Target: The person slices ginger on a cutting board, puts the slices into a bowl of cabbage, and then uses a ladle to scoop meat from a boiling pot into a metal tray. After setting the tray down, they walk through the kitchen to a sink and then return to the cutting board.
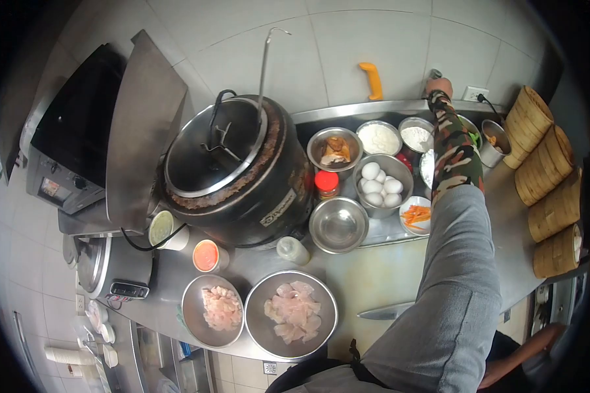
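Observation:
My right hand (440, 86) reaches to the wall at the back of the counter, at the end of a camouflage sleeve cuff. Its fingers are closed around a small grey object (434, 74), mostly hidden, whose kind I cannot make out. Below the forearm are a steel bowl of white powder (415, 137), a bowl of white eggs (381, 185) and a plate of orange strips (415, 216). An orange handle (372, 80) stands against the wall to the left of the hand. A knife (385, 311) lies on the cutting board (357, 281), partly under my sleeve. My left hand is out of view.
A large black pot (278, 177) with a steel rim stands left of centre. Two steel bowls of raw pale meat (294, 313) sit at the front edge. Bamboo steamers (548, 180) line the right side. Another person's arm (528, 354) shows at lower right.

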### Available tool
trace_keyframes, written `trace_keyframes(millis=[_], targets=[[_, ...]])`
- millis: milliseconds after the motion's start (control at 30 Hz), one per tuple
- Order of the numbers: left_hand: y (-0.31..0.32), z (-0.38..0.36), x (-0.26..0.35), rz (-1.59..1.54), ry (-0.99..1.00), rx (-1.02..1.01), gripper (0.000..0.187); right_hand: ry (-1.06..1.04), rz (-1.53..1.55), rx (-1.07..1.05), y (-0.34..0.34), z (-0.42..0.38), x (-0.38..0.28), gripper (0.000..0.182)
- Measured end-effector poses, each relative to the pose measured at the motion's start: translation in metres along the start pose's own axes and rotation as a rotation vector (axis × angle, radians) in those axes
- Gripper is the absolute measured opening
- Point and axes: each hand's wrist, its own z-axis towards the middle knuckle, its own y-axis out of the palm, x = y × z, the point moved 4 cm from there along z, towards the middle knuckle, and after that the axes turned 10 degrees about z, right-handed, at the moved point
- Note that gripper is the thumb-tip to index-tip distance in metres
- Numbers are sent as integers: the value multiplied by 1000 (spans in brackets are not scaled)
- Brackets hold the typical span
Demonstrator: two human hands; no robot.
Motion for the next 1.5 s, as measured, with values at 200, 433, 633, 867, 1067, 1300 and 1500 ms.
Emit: trace_keyframes(millis=[200, 433, 633, 867, 1067, 1300, 1500], targets=[[-10, -6, 9, 21, 27, 7, 28, -181, 294, 222, -60, -5, -103, 51], [1, -17, -21, -7, 41, 20, 33, -411, 1053, 171, -139, -20, -195, 39], [55, -71, -79, -68, 93, 57, 36, -775, 1171, -183, -185, -159, -259, 39], [97, -86, -66, -444, -81, 68, 48, -941, 589, -723, -207, -432, -309, 47], [189, -157, -143, -664, -263, -15, 54, -699, 558, -1503, -261, -725, -287, 50], [339, -249, -294, -874, -546, 81, 54, -1044, 199, -2289, -296, -1062, -198, 49], [336, -357, -386, -1346, -858, 406, 53, -1978, -256, -1971, -207, -1283, -76, 41]])
